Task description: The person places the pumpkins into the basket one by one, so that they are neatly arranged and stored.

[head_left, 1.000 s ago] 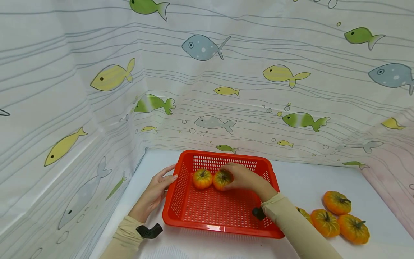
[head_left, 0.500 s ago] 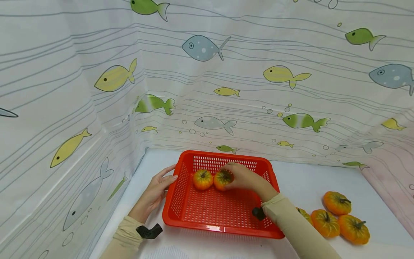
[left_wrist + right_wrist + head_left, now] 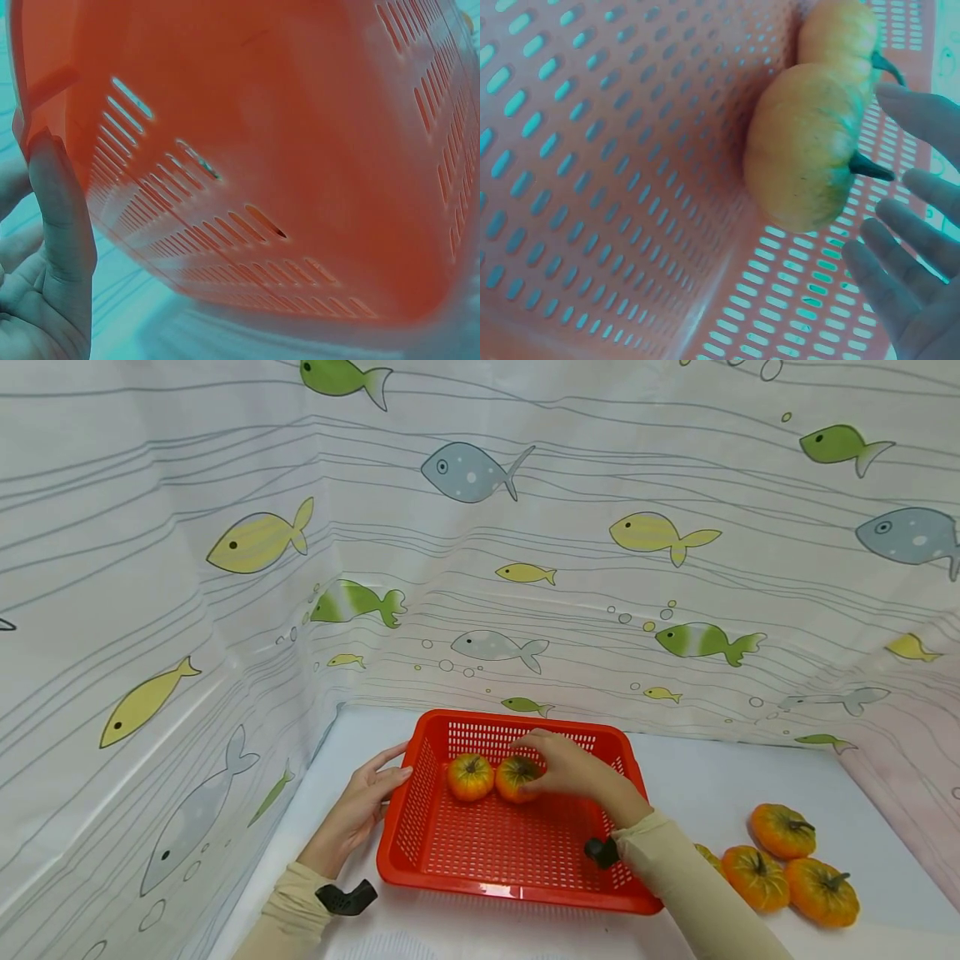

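In the head view a red plastic basket (image 3: 517, 893) with slotted walls stands on the white surface. Two small orange pumpkins sit side by side near its back wall: a left pumpkin (image 3: 470, 778) and a right pumpkin (image 3: 516, 779). My left hand (image 3: 366, 797) holds the basket's left rim, thumb on top and fingers at the outside. My right hand (image 3: 566, 768) is inside the basket at the right pumpkin. In the right wrist view its spread fingers (image 3: 911, 244) stand apart from that pumpkin (image 3: 802, 150), whose stem points toward them.
To the right of the basket lie several more pumpkins, among them a front one (image 3: 822, 892) and a back one (image 3: 782, 830). A fish-printed curtain (image 3: 570, 610) hangs behind and along the left side.
My right hand has loosened from the right pumpkin, its fingers rising slightly off it. The left hand and the basket have stayed in place.
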A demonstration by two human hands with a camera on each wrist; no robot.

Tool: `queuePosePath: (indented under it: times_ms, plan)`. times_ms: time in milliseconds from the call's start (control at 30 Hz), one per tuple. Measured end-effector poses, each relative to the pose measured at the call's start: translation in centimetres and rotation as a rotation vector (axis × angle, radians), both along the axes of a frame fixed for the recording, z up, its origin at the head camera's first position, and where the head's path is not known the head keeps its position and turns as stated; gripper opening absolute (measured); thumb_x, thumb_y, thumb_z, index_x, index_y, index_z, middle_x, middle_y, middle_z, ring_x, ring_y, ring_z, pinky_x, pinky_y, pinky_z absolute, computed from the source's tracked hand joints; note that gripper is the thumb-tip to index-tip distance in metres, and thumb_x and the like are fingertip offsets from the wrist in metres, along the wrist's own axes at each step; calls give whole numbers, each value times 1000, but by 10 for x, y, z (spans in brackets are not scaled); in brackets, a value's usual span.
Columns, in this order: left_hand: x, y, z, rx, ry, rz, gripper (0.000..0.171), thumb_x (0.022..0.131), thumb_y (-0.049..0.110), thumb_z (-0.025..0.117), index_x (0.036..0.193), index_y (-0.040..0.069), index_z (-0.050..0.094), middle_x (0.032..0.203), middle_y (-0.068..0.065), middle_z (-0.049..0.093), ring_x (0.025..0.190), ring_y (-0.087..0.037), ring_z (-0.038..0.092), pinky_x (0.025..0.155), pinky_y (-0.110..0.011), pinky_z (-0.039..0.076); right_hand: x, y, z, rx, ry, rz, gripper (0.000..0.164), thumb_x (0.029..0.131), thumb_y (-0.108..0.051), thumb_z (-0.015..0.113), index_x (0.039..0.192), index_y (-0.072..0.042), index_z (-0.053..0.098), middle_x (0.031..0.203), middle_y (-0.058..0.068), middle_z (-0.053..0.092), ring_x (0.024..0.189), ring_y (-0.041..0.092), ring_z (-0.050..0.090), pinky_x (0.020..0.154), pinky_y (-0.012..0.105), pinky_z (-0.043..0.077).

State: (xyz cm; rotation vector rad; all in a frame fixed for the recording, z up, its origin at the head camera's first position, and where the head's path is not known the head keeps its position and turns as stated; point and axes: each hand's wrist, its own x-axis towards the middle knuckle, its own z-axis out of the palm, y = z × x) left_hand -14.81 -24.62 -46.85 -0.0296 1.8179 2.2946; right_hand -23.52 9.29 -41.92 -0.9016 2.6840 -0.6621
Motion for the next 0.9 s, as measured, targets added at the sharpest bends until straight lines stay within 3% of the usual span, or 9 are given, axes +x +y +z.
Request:
queuePosePath:
  times_ms: [267, 567, 900]
  plan:
    - [1, -1, 0, 5, 9, -6, 62, 105, 17, 60, 160, 13, 32, 106, 2, 75, 87, -9, 75, 76, -27, 64, 1, 11, 9, -28, 34, -4, 67, 82, -35, 88, 141, -16, 63, 144, 5, 62, 135, 29, 56, 114, 54, 48]
    - [1, -1, 0, 2, -9, 1, 60, 105, 18, 61, 159, 17, 36, 109, 0, 75, 89, -10, 75, 78, -29, 65, 5, 31, 24, -99, 74, 8, 66, 83, -28, 88, 141, -10, 62, 142, 9, 64, 137, 32, 56, 114, 54, 48]
    - [0, -1, 0, 7, -18, 5, 60, 104, 19, 62, 159, 18, 37, 111, -2, 75, 89, -12, 76, 79, -31, 65, 14, 47, 42, -95, 117, -7, 67, 84, -31, 87, 142, -12, 61, 144, 11, 62, 137, 34, 56, 112, 56, 50]
